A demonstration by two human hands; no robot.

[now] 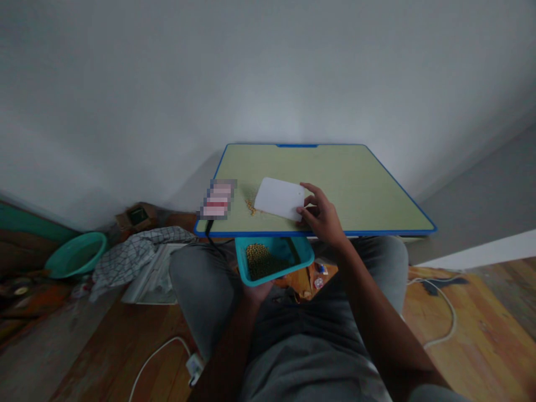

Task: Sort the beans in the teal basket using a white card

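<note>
My right hand grips the right edge of a white plastic board with rounded corners, fingers and thumb closed on it. The board is tilted over the table. Against its left edge lies a small heap of yellow beans, probably soybeans. Below the table's front edge, my left hand holds a teal plastic tub from underneath; most of its fingers are hidden. Inside the tub are yellow beans and smaller dark green ones, with a dark strip at the right.
A blurred-out pink and white object sits at the table's left, a black strap hanging from it. On the floor to the left are a green basin and a checked cloth. White cables lie on both sides.
</note>
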